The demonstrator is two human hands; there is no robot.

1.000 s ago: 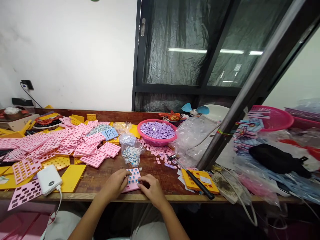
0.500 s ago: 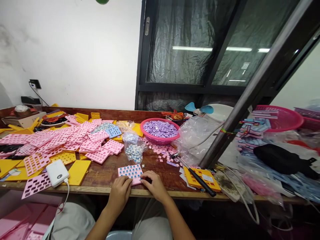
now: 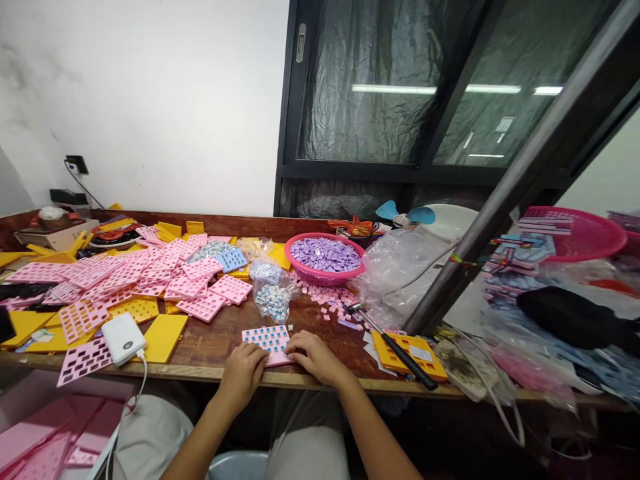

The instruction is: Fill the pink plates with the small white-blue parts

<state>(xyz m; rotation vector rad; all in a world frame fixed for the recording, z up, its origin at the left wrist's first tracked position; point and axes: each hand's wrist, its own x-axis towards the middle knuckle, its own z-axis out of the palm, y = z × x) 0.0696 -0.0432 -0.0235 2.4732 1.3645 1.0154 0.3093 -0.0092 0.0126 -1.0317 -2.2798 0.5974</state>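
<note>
A small pink grid tray [image 3: 269, 340] with blue pieces set in its holes lies at the near edge of the wooden bench [image 3: 215, 340]. My left hand [image 3: 242, 372] curls over the tray's near left corner, fingers bent on it. My right hand [image 3: 314, 355] rests on the tray's right side, its fingertips pressed to the tray's edge. A clear bag of blue and white pieces [image 3: 273, 299] sits just behind the tray. Loose pink pieces [image 3: 327, 307] are scattered to the right of the bag.
A pile of pink and yellow grid trays [image 3: 145, 283] covers the bench's left. A white power bank [image 3: 123, 338] with cable lies near the edge. A pink basket of purple pieces [image 3: 326, 258] stands behind. A hammer [image 3: 393, 345] lies on a yellow tray [image 3: 411, 352]; plastic bags clutter the right.
Both hands have drawn back to the tray's near edge, uncovering its blue-filled rows. The view has shifted a little to the right and down.
</note>
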